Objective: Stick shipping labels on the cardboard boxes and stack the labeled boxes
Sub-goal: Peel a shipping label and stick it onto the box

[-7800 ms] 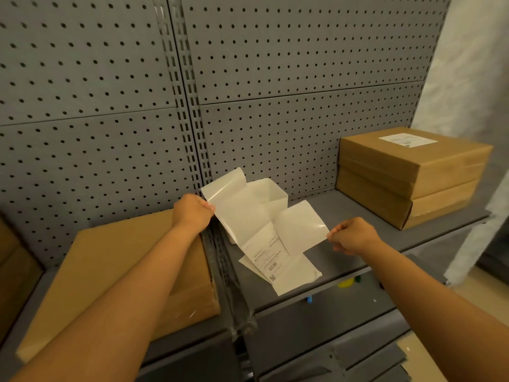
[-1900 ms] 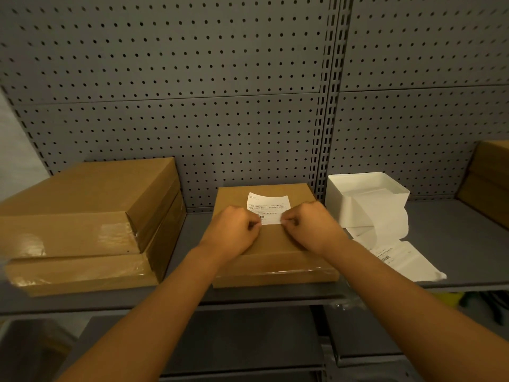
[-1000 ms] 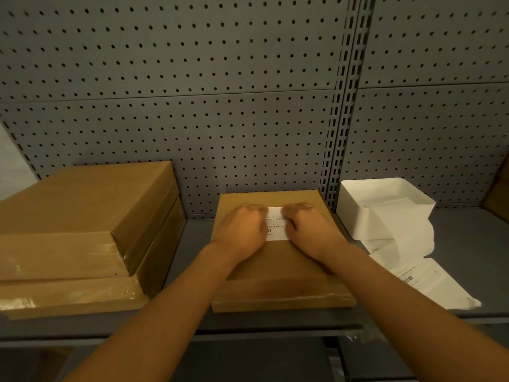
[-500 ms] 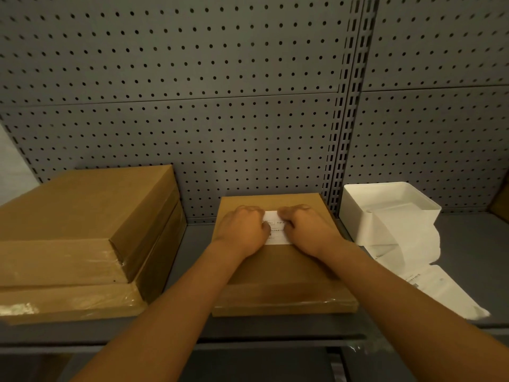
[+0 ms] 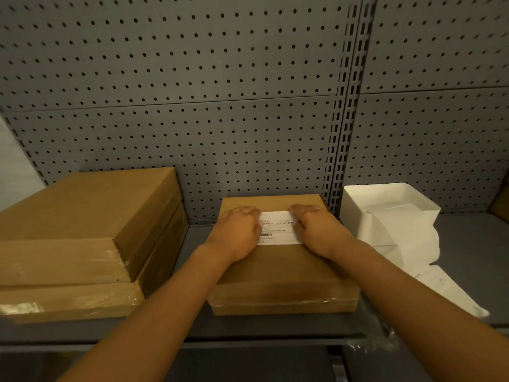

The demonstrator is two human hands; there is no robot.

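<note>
While the grey perforated metal shelf (image 5: pixel 192 330) is carrying a flat brown cardboard box (image 5: pixel 278 274) at its middle, the left hand (image 5: pixel 237 235) and right hand (image 5: pixel 319 232) are pressing flat, fingers extended, on the white printed shipping label (image 5: pixel 278 230) lying on top.

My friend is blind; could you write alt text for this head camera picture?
Two hands, left hand and right hand, press a white shipping label flat onto a cardboard box on a grey shelf.

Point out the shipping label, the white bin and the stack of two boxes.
shipping label (image 5: pixel 278 228): head view, its printed middle.
white bin (image 5: pixel 355 213): head view, front wall.
stack of two boxes (image 5: pixel 91 205): head view, upper box's top.
</note>
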